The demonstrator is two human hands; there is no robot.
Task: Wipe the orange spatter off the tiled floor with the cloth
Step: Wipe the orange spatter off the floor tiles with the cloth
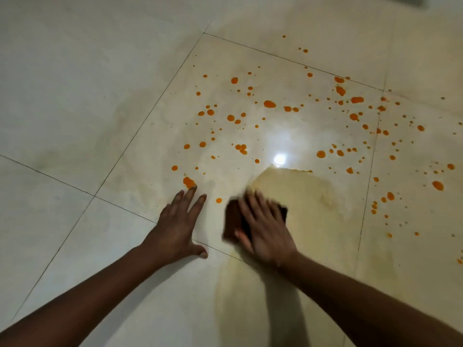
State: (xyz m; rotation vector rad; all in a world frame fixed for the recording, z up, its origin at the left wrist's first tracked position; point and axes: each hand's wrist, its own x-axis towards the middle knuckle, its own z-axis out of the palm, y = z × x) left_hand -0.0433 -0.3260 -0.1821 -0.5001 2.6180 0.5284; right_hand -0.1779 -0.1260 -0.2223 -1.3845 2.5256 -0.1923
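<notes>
Head view. Left hand (179, 224) lies flat on the tiled floor (75, 96), fingers spread wide, one fingertip at the edge of an orange blot (189, 182). Right hand (265, 229) is just beside it and blurred, fingers straight and spread, pressing on a dark brown cloth (231, 221). The cloth sits under palm and fingers, with its left edge showing. A yellowish wet smear (300, 194) runs from beyond the right fingertips back under the right forearm. Orange spatter (269, 104) is scattered ahead of both hands and right of the right hand. A bright light reflection (279, 159) sits ahead of the right hand
</notes>
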